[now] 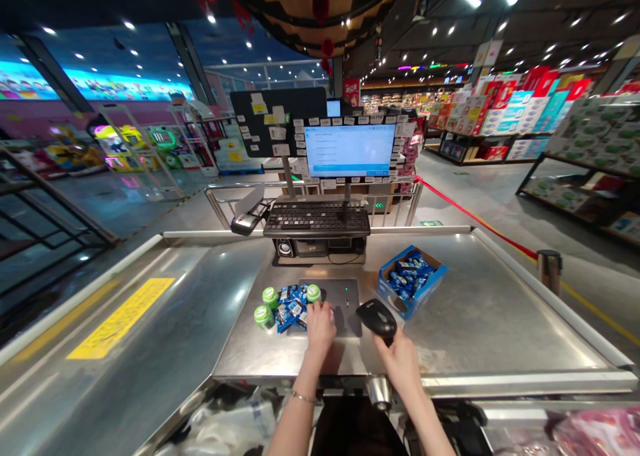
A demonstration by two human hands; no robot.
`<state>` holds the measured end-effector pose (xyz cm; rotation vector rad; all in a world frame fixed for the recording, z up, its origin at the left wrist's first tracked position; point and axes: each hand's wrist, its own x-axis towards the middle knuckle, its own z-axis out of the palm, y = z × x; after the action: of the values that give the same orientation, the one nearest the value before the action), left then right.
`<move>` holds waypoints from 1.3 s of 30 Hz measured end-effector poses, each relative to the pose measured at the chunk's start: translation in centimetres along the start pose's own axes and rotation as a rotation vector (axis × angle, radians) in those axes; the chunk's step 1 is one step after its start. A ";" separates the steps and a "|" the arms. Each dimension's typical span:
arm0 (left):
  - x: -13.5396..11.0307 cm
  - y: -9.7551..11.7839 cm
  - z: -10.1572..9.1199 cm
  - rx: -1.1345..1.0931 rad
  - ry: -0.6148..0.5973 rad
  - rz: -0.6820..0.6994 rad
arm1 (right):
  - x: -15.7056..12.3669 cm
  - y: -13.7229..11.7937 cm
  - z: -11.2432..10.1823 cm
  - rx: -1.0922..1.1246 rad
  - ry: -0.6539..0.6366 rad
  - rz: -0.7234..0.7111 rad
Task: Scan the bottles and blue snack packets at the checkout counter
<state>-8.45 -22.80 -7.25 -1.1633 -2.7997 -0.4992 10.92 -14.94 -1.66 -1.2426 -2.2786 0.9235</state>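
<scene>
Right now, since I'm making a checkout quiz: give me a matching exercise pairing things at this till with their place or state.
Things:
1. Handheld scanner
2. Blue box
3. Screen
4. Green-capped bottles

Places or states:
A. Lit, edged with paper notes
B. Around loose blue packets
C. Gripped in the right hand
D. On the steel counter, right of the dark pad

Pairs: 1-C, 2-D, 3-A, 4-B

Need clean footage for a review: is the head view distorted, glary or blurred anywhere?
In the head view, wide-angle distortion bends the steel checkout counter toward the frame edges; ceiling lights glare on the steel; the handheld barcode scanner and right hand show no marked blur.
</scene>
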 end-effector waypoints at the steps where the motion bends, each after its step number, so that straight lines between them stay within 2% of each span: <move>1: 0.1 -0.3 -0.3 0.042 -0.010 -0.022 | 0.0 0.0 0.0 0.002 -0.006 0.001; 4: 0.5 -1.3 -1.1 0.138 0.005 -0.063 | 0.0 -0.2 -0.2 -0.004 -0.017 0.010; 7: 0.9 -1.6 -1.7 0.190 0.085 -0.051 | 0.1 -0.5 -0.5 -0.014 -0.016 0.036; 11: 1.3 0.1 -2.3 0.134 0.192 0.006 | 0.2 -0.7 -1.2 0.011 0.021 0.069; 15: 2.6 4.7 -2.4 -0.107 0.213 0.195 | 0.6 0.0 -2.3 0.065 0.078 0.097; 18: 4.5 9.8 -1.3 -0.333 0.103 0.387 | 0.9 1.2 -3.1 0.085 0.127 0.104; 20: 6.3 13.4 -0.3 -0.384 -0.007 0.460 | 1.1 2.2 -3.7 0.083 0.162 0.113; 22: 8.2 16.9 0.9 -0.345 -0.067 0.477 | 1.3 3.1 -4.2 0.078 0.207 0.121; 24: 10.0 19.7 1.9 -0.307 -0.070 0.465 | 1.4 3.8 -4.8 0.080 0.252 0.123; 27: 12.0 22.5 3.4 -0.240 -0.055 0.411 | 1.5 4.9 -5.6 0.095 0.312 0.110; 32: 13.0 23.9 5.2 -0.116 -0.059 0.340 | 1.4 6.3 -6.3 0.099 0.339 0.132; 39: 12.8 22.9 6.3 -0.051 -0.039 0.393 | 1.2 6.3 -6.5 0.104 0.335 0.168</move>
<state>-1.14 2.99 -4.63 -1.6947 -2.5008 -0.5155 17.89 -9.14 -1.45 -1.4379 -1.8687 0.8072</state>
